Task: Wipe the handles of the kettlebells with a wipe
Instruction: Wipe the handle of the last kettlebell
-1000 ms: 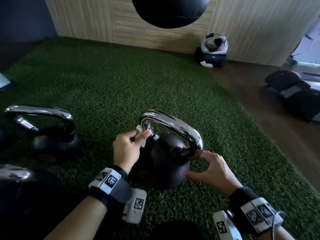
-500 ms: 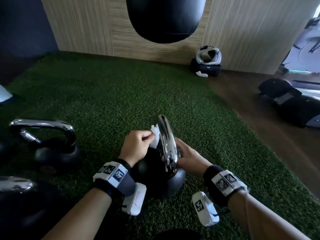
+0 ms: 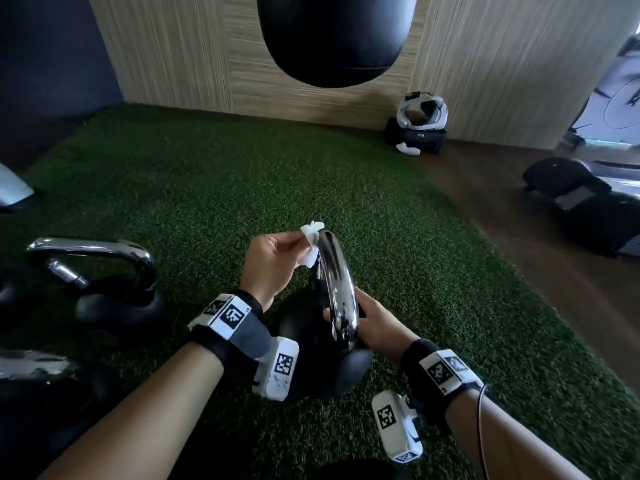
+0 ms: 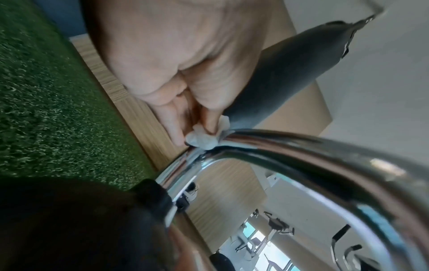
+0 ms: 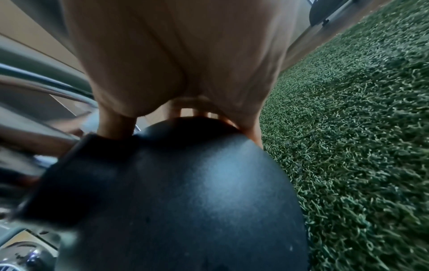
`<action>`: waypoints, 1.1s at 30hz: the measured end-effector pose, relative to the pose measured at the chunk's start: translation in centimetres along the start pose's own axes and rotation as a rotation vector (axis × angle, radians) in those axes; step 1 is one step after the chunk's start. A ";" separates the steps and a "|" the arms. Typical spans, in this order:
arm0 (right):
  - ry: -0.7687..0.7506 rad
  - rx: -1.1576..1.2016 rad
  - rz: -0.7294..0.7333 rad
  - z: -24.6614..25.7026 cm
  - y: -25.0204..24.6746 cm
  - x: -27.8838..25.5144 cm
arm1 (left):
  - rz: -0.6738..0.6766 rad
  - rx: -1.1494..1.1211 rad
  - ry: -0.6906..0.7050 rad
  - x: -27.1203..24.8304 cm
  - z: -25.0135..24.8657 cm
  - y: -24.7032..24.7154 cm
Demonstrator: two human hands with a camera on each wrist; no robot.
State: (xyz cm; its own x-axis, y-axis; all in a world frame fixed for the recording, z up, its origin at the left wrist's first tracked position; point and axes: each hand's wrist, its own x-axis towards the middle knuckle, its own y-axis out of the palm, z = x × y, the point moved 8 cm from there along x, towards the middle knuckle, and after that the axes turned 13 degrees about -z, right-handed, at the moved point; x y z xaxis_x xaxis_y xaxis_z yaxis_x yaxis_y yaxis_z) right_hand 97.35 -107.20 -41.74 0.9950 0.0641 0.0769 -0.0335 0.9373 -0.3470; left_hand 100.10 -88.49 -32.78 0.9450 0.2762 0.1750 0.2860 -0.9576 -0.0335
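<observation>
Left hand [image 3: 273,263] pinching wipe [image 3: 310,245] on chrome handle [image 3: 335,289] far bend, right hand [image 3: 375,323] cupping kettlebell [image 3: 322,355] body on turf [image 3: 242,188]; wrap wipe fully, drag along arc.

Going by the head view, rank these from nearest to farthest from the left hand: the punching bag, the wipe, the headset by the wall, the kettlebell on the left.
1. wipe, pinched in the left hand.
2. kettlebell on the left, on the turf beside it.
3. punching bag, hanging ahead.
4. headset, far right by the wall.
</observation>
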 end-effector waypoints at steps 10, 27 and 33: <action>-0.001 0.054 0.023 -0.2 0.4 0.0 | 0.041 -0.088 0.009 -5.7 -2.7 -1.8; 0.028 0.012 0.025 -0.2 0.1 -0.1 | 0.354 0.211 0.140 -11.6 -3.0 -2.3; 0.031 0.006 0.034 -0.3 0.0 -0.2 | 0.288 0.261 0.360 -12.8 -2.5 -2.4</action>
State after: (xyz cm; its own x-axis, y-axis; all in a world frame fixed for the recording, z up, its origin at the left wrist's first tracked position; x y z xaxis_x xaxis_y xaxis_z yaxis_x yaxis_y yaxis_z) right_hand 97.19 -107.27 -42.02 0.9957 0.0854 0.0363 -0.0678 0.9368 -0.3431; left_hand 86.94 -89.92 -32.47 0.8902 -0.0846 0.4476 0.0961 -0.9256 -0.3662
